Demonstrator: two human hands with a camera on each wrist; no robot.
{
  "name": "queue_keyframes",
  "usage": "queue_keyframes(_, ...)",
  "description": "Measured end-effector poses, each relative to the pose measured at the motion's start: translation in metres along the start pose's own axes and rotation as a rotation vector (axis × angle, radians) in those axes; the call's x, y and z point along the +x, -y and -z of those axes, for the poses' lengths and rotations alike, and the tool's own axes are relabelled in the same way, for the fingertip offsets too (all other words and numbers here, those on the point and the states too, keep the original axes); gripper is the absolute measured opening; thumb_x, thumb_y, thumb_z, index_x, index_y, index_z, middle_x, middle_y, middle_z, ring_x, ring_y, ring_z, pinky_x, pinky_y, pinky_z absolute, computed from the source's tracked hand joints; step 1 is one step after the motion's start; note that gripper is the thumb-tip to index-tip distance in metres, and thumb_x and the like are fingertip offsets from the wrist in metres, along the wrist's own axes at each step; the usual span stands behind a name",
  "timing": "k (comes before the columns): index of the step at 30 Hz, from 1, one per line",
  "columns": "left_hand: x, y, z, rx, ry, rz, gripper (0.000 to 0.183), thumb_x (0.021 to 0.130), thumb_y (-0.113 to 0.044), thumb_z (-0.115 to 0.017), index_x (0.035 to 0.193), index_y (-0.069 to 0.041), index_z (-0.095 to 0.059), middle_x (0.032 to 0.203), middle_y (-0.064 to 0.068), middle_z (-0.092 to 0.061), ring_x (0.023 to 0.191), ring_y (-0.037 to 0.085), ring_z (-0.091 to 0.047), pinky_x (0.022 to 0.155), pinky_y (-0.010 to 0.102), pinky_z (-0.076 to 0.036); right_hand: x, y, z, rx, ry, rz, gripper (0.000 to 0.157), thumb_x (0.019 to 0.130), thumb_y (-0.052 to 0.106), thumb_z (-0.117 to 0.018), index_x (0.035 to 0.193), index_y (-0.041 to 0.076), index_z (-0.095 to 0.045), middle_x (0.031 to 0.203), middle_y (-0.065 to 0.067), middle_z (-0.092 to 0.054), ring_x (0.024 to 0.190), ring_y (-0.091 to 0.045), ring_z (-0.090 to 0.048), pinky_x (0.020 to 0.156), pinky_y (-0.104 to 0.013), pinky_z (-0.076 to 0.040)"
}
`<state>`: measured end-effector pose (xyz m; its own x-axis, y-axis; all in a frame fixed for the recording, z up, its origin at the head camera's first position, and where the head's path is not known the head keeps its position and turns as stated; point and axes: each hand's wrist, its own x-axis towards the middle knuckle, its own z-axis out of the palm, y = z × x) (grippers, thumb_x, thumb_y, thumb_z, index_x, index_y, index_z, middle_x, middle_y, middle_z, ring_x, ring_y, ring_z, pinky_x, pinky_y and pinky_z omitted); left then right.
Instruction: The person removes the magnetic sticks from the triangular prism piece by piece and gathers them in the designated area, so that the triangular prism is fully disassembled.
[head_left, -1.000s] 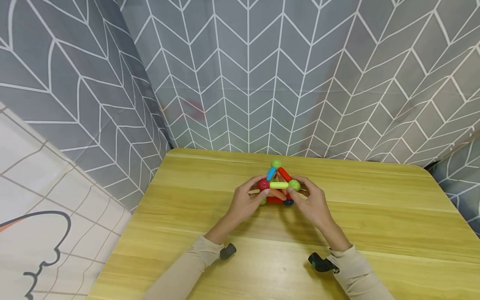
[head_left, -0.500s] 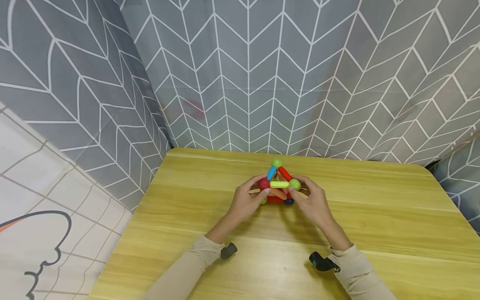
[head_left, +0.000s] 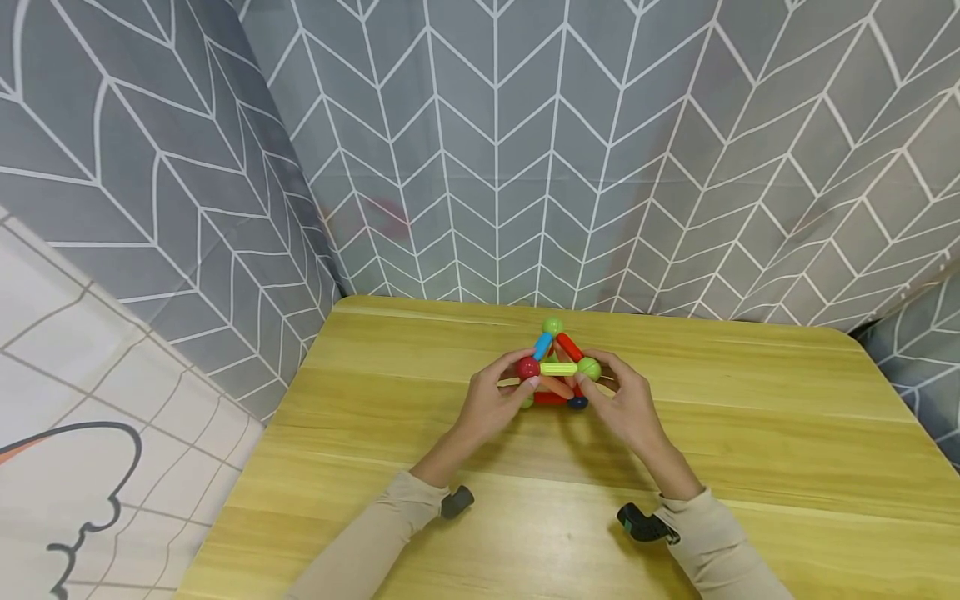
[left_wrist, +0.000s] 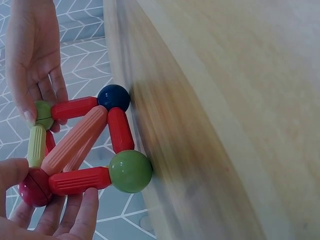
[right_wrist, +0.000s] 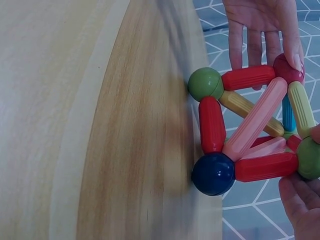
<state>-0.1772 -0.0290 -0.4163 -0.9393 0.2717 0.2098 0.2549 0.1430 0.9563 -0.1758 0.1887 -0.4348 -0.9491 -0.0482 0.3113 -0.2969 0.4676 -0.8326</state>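
Both hands hold a frame of magnetic rods and balls near the far side of the table. My left hand (head_left: 491,402) grips its red ball (head_left: 528,368) between thumb and fingers. On the other side, my right hand (head_left: 628,408) pinches a green ball (head_left: 590,368). A yellow-green rod (head_left: 558,368) joins those two balls. In the right wrist view a pink rod (right_wrist: 260,117) slants from the red ball to a dark blue ball (right_wrist: 213,174). A lower green ball (left_wrist: 130,171) and the blue one are down at the tabletop. Fingers partly cover the gripped balls.
The wooden table (head_left: 750,417) spreads out around the frame. Behind its far edge hangs a grey patterned curtain (head_left: 525,167). Black wrist devices (head_left: 645,525) stick out by both sleeves.
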Motion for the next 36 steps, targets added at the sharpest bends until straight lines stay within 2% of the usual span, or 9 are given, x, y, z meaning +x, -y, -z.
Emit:
queue_keyframes(3, 0.0, 0.0004, -0.0001, -0.004, -0.001, -0.002, 0.043, 0.095, -0.004, -0.066, 0.137, 0.001, -0.058, 0.133, 0.023, -0.063, 0.119, 0.04, -0.062, 0.092, 0.042, -0.058, 0.0, -0.0014, -0.0009, -0.001, -0.01, 0.021, 0.036, 0.095, 0.009, -0.067, 0.129, -0.002, -0.062, 0.124, -0.021, -0.067, 0.111, -0.034, -0.067, 0.09, -0.02, -0.055)
queue_keyframes(11, 0.0001, 0.0019, 0.0003, -0.004, -0.009, -0.004, 0.042, 0.094, -0.002, -0.067, 0.135, 0.001, -0.059, 0.131, 0.023, -0.064, 0.117, 0.039, -0.063, 0.092, 0.043, -0.058, -0.0003, -0.0008, -0.0029, -0.006, -0.017, 0.039, 0.036, 0.095, 0.009, -0.068, 0.129, -0.002, -0.062, 0.122, -0.02, -0.068, 0.109, -0.033, -0.069, 0.09, -0.029, -0.057)
queue_keyframes(18, -0.0003, 0.002, 0.0009, 0.0, 0.001, 0.0, 0.043, 0.095, -0.004, -0.067, 0.136, 0.001, -0.058, 0.132, 0.023, -0.063, 0.118, 0.038, -0.063, 0.092, 0.04, -0.059, -0.001, 0.0001, -0.0026, -0.005, -0.007, 0.023, 0.037, 0.094, 0.007, -0.068, 0.129, -0.004, -0.061, 0.123, -0.021, -0.067, 0.112, -0.033, -0.068, 0.09, -0.025, -0.057)
queue_keyframes(24, -0.0002, 0.002, 0.0002, 0.014, -0.003, -0.007, 0.042, 0.094, -0.004, -0.067, 0.136, 0.001, -0.059, 0.131, 0.023, -0.064, 0.116, 0.039, -0.064, 0.091, 0.043, -0.059, -0.0012, 0.001, -0.0016, -0.006, -0.004, 0.031, 0.037, 0.094, 0.006, -0.068, 0.129, -0.004, -0.061, 0.123, -0.022, -0.067, 0.112, -0.034, -0.068, 0.09, -0.025, -0.057)
queue_keyframes(32, 0.0006, 0.0022, -0.001, 0.006, -0.008, -0.011, 0.042, 0.095, -0.004, -0.067, 0.136, 0.001, -0.059, 0.132, 0.023, -0.064, 0.117, 0.039, -0.063, 0.092, 0.046, -0.058, -0.0002, 0.0012, -0.0008, -0.018, 0.002, 0.026, 0.037, 0.095, 0.006, -0.067, 0.13, -0.004, -0.06, 0.124, -0.023, -0.067, 0.114, -0.036, -0.067, 0.092, -0.043, -0.057)
queue_keyframes(36, 0.0007, 0.0028, -0.0014, 0.006, -0.005, -0.014, 0.042, 0.095, -0.004, -0.066, 0.136, 0.0, -0.058, 0.131, 0.023, -0.064, 0.118, 0.039, -0.063, 0.092, 0.044, -0.058, -0.0002, 0.0016, -0.0004, -0.019, 0.007, 0.015, 0.037, 0.095, 0.007, -0.066, 0.131, -0.004, -0.06, 0.124, -0.023, -0.066, 0.114, -0.036, -0.067, 0.093, -0.044, -0.057)
